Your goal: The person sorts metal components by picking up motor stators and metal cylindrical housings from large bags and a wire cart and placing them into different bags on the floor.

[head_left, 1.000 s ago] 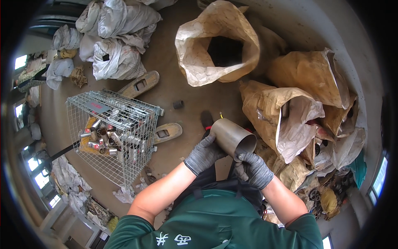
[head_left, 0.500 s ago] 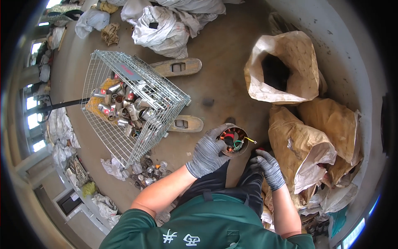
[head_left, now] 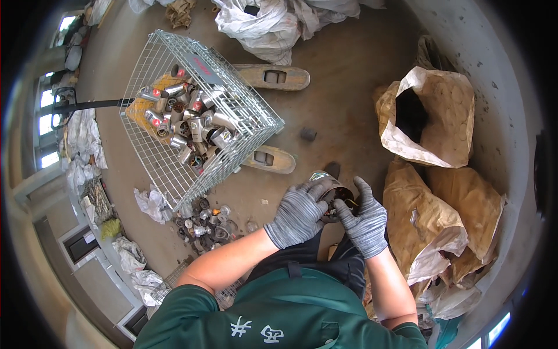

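Note:
My left hand, in a grey knit glove, is closed around a cylindrical metal motor housing in front of my waist. Its mouth tilts toward my right hand, and the dark inside is partly covered by fingers. My right hand, gloved alike, is at that mouth with thumb and forefinger spread apart. A short yellow wire shows between them; whether the fingers touch it is unclear. Ahead to the left, a wire mesh cage holds several similar metal housings.
The cage stands on a pallet truck with forks. A loose dark cylinder lies on the floor. Scrap parts are heaped at left. An open paper sack and fuller sacks line the right wall; white sacks lie beyond.
The housing has tilted from facing up to facing right. My right hand has risen from my lap to its mouth, fingers spreading. The view has shifted, so the surroundings sit differently.

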`<state>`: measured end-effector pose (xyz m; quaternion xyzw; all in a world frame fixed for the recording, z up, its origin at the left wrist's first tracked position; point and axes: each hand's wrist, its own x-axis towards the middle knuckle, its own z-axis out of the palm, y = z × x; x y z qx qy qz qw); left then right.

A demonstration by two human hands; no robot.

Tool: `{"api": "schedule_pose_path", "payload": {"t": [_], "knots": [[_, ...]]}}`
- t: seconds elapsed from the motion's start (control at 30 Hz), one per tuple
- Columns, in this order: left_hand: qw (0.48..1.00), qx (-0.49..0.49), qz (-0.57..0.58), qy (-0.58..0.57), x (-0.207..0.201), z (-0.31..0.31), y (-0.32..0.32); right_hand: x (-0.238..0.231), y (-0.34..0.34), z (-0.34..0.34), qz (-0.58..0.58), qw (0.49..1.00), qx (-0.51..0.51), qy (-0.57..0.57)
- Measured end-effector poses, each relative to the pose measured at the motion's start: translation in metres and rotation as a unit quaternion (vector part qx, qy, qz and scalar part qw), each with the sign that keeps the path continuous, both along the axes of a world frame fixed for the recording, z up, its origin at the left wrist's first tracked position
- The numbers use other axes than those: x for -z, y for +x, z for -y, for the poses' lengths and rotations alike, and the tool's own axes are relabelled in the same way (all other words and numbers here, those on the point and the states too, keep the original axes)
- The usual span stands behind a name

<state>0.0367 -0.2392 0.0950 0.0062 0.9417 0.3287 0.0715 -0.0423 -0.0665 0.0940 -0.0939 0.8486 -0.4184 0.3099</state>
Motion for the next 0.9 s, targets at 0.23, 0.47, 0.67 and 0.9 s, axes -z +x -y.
{"api": "schedule_pose_path", "payload": {"t": [0.23,0.47,0.67,0.9], "knots": [[0.999,-0.032,-0.020,-0.015,0.007,0.015,0.014,0.002,0.007,-0.010,0.115,0.989,0.007,-0.095],[0.995,-0.056,-0.084,0.006,0.007,0.030,0.022,0.008,0.028,-0.018,0.080,0.983,0.042,-0.161],[0.988,-0.132,-0.030,0.079,0.002,0.040,0.028,-0.009,0.016,-0.004,0.195,0.969,0.036,-0.145],[0.973,-0.195,0.029,0.117,0.000,0.050,0.029,0.004,0.007,0.015,0.319,0.907,0.116,-0.248]]}}
